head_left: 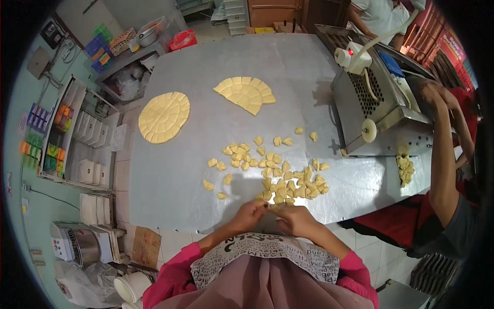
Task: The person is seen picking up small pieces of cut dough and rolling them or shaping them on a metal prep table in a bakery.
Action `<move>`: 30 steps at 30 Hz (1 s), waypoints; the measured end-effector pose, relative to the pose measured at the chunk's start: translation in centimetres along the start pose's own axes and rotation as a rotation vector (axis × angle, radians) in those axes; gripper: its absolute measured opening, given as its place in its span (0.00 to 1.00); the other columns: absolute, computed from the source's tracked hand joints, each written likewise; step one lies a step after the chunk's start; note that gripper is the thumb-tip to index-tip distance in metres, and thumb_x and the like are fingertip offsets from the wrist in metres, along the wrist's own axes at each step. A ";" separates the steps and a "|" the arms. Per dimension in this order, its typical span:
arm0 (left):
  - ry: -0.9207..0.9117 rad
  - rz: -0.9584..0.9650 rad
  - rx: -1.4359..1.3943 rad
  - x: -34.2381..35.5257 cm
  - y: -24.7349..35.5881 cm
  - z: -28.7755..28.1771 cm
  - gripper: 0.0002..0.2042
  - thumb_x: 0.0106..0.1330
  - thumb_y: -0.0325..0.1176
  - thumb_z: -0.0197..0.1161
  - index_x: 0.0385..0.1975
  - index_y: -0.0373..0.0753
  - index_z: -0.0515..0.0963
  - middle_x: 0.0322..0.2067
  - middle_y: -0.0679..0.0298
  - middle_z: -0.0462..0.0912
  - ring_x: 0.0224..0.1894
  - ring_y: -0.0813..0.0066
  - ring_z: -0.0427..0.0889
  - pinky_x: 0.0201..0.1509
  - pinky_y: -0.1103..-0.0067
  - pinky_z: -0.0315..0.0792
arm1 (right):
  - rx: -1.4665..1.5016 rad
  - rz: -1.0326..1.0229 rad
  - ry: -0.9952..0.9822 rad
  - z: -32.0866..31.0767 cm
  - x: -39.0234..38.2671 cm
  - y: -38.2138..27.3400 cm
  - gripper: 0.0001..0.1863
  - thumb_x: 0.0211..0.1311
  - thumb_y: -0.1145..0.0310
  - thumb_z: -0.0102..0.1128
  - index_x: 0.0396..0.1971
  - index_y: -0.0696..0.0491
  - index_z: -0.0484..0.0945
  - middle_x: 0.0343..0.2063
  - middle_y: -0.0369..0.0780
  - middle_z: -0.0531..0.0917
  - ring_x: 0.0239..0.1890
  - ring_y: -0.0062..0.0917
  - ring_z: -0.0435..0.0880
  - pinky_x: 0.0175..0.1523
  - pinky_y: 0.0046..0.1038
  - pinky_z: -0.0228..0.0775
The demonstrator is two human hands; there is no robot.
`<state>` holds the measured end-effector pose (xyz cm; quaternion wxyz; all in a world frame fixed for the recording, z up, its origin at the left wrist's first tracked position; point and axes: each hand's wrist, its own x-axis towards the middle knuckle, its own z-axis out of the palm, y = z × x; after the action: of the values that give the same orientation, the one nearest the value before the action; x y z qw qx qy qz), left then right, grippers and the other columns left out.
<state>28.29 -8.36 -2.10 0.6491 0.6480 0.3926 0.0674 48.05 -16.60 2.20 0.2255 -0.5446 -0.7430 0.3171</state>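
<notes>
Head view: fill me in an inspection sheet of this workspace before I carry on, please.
Surface: grey metal table, with bright glare near the dough pieces.
Job's things: a scored round dough sheet at left, a partly cut sheet further back, many loose pieces nearer the person.
Clutter: red bag by the far left corner; white bucket at lower left.
Hands: left hand and right hand close together at the pile's near edge; exact grip unclear.
Cables: white cable above the machine; dark cable along the left wall.
Surroundings: a co-worker's arm at the machine; another person behind it.
</notes>
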 end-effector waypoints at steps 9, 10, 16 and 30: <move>0.288 0.013 0.574 17.8 8.5 -9.6 0.20 0.60 0.49 0.58 0.40 0.36 0.77 0.41 0.49 0.80 0.44 0.53 0.79 0.45 0.66 0.71 | -0.463 0.334 0.485 -3.7 -2.2 4.2 0.25 0.50 0.66 0.61 0.52 0.51 0.74 0.61 0.56 0.60 0.61 0.51 0.60 0.67 0.47 0.45; 0.404 -0.087 0.776 21.1 7.5 -12.9 0.23 0.60 0.54 0.55 0.38 0.37 0.78 0.37 0.50 0.82 0.40 0.53 0.80 0.42 0.66 0.72 | -0.379 0.319 0.513 -3.2 -1.7 4.2 0.27 0.48 0.69 0.61 0.53 0.51 0.73 0.63 0.55 0.57 0.63 0.51 0.58 0.68 0.47 0.43; 0.561 -0.171 0.846 29.8 6.6 -13.9 0.21 0.60 0.50 0.58 0.36 0.35 0.76 0.36 0.54 0.83 0.39 0.56 0.81 0.43 0.68 0.74 | -0.154 0.269 0.516 -0.7 -0.1 4.4 0.28 0.46 0.78 0.60 0.52 0.53 0.73 0.62 0.56 0.59 0.63 0.51 0.61 0.64 0.41 0.55; 0.032 -0.014 -0.425 11.2 2.2 -10.8 0.16 0.66 0.29 0.53 0.53 0.37 0.68 0.32 0.70 0.74 0.29 0.85 0.71 0.33 0.85 0.68 | -0.121 0.035 0.346 -3.1 3.6 2.1 0.30 0.47 0.75 0.62 0.56 0.53 0.69 0.59 0.53 0.64 0.58 0.47 0.68 0.59 0.40 0.65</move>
<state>30.39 7.16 -3.25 0.7653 0.4925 0.3845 0.1544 50.41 -12.04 2.83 0.3112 -0.6164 -0.7013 0.1772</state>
